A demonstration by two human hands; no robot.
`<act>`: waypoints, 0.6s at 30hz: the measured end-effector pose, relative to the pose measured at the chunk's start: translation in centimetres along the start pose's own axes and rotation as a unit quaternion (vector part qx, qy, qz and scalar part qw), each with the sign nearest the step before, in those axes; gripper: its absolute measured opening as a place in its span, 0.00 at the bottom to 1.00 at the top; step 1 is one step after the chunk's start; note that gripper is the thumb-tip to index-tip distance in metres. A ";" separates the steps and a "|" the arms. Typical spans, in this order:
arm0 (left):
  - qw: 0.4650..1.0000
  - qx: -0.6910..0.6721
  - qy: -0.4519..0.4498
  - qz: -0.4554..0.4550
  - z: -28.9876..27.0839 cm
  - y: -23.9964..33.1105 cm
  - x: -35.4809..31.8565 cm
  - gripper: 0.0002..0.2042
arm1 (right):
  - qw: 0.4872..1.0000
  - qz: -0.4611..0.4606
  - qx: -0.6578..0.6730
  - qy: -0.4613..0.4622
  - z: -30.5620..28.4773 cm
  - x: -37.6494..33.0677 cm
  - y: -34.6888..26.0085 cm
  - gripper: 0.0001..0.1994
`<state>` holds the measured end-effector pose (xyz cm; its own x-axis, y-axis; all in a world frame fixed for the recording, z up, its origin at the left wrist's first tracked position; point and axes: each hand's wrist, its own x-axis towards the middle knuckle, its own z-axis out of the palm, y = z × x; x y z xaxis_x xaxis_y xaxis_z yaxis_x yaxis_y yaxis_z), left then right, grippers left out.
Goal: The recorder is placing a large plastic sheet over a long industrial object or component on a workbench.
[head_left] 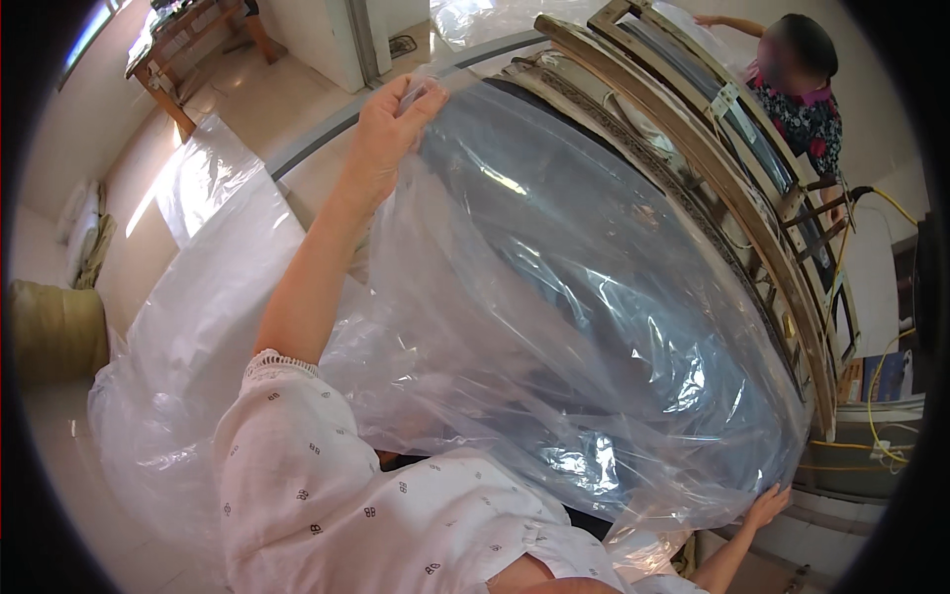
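Observation:
A large sheet of clear plastic film (554,287) stretches in front of me, wrinkled and shiny, over a dark blue-grey surface that shows through it. My left hand (396,129) is raised at the far left, its fingers closed in a pinch on the film's bunched upper corner. At the lower right, my right hand (768,507) grips the film's edge with its fingers bent against it; part of that hand is hidden. The film hangs in loose folds between both hands and across my front.
A long wooden frame (683,139) with metal fittings runs along the film's far side. Beyond it stands another person (800,99) with one arm stretched out. More plastic sheeting (198,346) lies on the left. Yellow cables (871,396) hang at right; a wooden table (178,49) stands far left.

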<state>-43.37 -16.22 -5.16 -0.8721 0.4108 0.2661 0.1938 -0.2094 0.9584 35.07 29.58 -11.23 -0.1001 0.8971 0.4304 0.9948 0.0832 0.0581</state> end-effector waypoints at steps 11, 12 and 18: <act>0.974 0.156 -0.133 0.096 -9.3 -3.7 6.3 0.26 | 0.958 -0.136 0.239 -0.076 -3.7 -3.3 -8.2 0.23; 0.923 0.286 -0.177 0.189 -9.3 -1.9 7.0 0.25 | 0.953 -0.176 0.231 -0.092 -4.2 -4.1 -9.2 0.24; 0.718 0.686 0.107 -0.044 -10.6 -4.7 19.1 0.27 | 0.942 -0.209 0.254 -0.066 -8.9 -9.2 -10.8 0.23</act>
<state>-65.75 -16.82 -5.65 -0.9286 0.1919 0.3177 0.2661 0.9409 0.2094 25.09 16.52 -7.81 -0.5162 0.7827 0.3479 0.7511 0.6088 -0.2554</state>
